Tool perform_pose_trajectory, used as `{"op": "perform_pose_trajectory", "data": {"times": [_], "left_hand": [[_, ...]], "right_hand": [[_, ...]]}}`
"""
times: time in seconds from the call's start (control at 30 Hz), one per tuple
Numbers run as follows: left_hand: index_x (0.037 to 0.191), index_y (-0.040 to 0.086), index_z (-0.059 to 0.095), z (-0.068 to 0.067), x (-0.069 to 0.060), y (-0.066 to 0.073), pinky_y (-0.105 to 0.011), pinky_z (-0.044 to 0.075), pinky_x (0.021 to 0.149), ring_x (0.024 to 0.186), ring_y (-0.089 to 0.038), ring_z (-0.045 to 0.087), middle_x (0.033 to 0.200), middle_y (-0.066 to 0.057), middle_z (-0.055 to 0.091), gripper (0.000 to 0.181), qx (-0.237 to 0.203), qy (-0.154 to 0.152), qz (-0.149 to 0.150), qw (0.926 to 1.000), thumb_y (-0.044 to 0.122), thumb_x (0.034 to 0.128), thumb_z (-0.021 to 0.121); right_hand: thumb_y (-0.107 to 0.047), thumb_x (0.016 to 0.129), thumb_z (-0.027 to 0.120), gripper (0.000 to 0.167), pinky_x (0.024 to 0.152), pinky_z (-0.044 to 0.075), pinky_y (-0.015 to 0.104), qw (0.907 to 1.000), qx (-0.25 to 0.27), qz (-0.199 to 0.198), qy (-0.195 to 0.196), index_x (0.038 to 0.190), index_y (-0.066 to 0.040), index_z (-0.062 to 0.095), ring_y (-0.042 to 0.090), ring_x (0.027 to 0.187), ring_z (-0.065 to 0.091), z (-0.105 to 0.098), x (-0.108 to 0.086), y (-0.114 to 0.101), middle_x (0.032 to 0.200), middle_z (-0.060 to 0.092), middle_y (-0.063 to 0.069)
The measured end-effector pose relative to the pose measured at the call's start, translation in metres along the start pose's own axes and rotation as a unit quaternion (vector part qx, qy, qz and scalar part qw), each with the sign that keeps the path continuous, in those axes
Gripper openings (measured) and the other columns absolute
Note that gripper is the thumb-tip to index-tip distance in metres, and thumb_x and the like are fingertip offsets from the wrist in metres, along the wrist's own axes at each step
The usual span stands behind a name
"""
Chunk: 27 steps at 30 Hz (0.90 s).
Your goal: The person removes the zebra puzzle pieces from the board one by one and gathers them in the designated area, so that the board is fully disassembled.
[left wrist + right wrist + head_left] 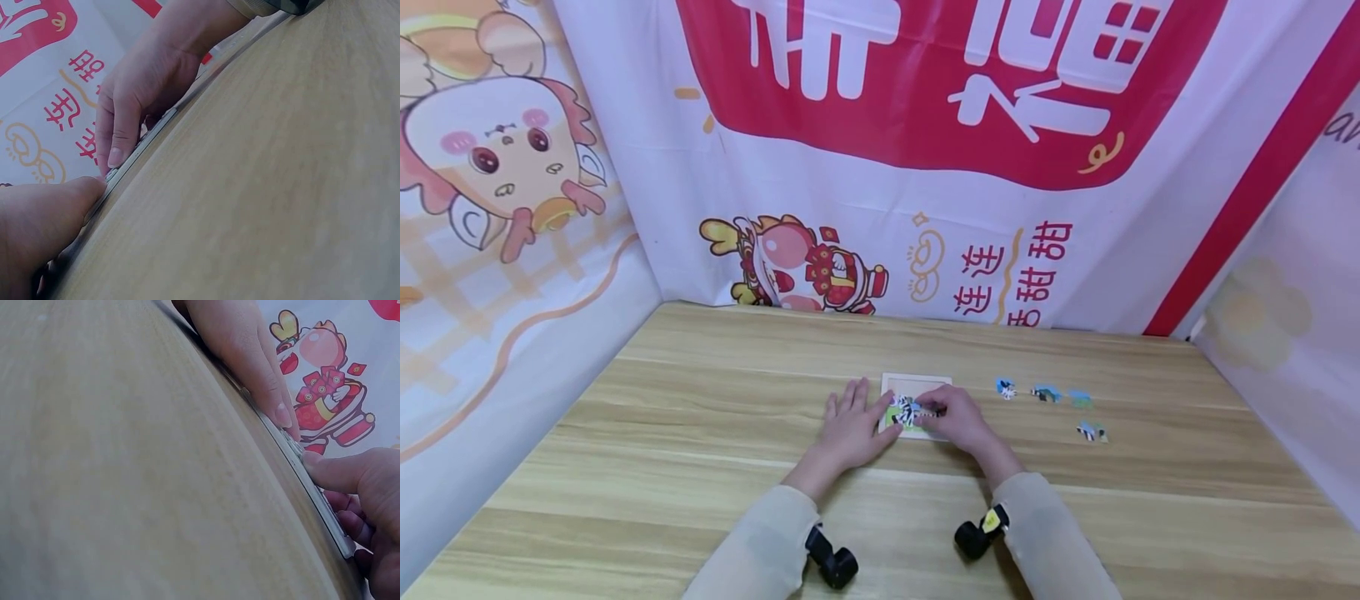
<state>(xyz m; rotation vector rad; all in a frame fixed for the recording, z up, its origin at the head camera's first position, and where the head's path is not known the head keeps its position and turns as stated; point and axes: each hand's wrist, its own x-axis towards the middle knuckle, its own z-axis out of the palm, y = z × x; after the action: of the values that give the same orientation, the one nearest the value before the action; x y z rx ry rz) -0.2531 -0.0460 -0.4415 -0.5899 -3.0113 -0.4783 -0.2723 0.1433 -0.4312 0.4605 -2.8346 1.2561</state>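
A small jigsaw puzzle board with a pale frame lies flat on the wooden table. Zebra-patterned puzzle pieces with blue and green parts sit in its lower left. My left hand rests at the board's left side, fingers spread and the thumb on its lower left area. From the right, my right hand reaches over the board, thumb and index finger pinching at a puzzle piece that is mostly hidden. In the right wrist view, the right hand has its thumb on the thin board and its other fingers curled.
Loose puzzle pieces lie right of the board: one nearest, others farther right, and more lower down. The wooden table meets a printed cloth backdrop at its far edge. Cloth also hangs at both sides.
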Motion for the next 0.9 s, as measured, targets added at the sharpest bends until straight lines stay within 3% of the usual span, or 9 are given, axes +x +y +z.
{"op": "perform_pose_trajectory", "data": {"times": [0.2,0.6,0.9], "left_hand": [[0.134,0.023,0.032,0.001,0.0006,0.0,-0.055,0.001,0.096,0.126,-0.036,0.004,0.139,-0.022,0.012,0.061,-0.002,0.003,0.002,1.0,0.057,0.0842,0.034],[0.135,0.023,0.031,0.0006,-0.0001,0.0002,-0.054,0.0,0.096,0.126,-0.036,0.003,0.139,-0.021,0.011,0.062,-0.005,0.001,-0.002,1.0,0.058,0.0836,0.034],[0.135,0.025,0.03,0.0001,-0.0002,0.0005,-0.053,0.0,0.096,0.127,-0.035,0.002,0.14,-0.02,0.01,0.062,0.002,-0.004,-0.005,1.0,0.059,0.0839,0.03]], "right_hand": [[-0.013,0.072,0.07,0.024,0.074,0.04,0.033,0.9999,-0.005,-0.01,0.002,0.095,-0.008,0.066,0.015,0.078,0.049,-0.0001,0.0001,0.0003,0.082,0.055,-0.002],[-0.011,0.071,0.07,0.022,0.074,0.04,0.033,0.9981,0.036,0.048,0.012,0.09,-0.012,0.061,0.017,0.078,0.048,0.0001,0.0006,-0.0011,0.082,0.054,-0.001],[-0.006,0.071,0.069,0.021,0.067,0.041,0.03,0.9961,0.061,0.054,0.034,0.088,-0.01,0.058,0.016,0.073,0.049,0.0019,0.0013,-0.001,0.079,0.055,0.0]]}}
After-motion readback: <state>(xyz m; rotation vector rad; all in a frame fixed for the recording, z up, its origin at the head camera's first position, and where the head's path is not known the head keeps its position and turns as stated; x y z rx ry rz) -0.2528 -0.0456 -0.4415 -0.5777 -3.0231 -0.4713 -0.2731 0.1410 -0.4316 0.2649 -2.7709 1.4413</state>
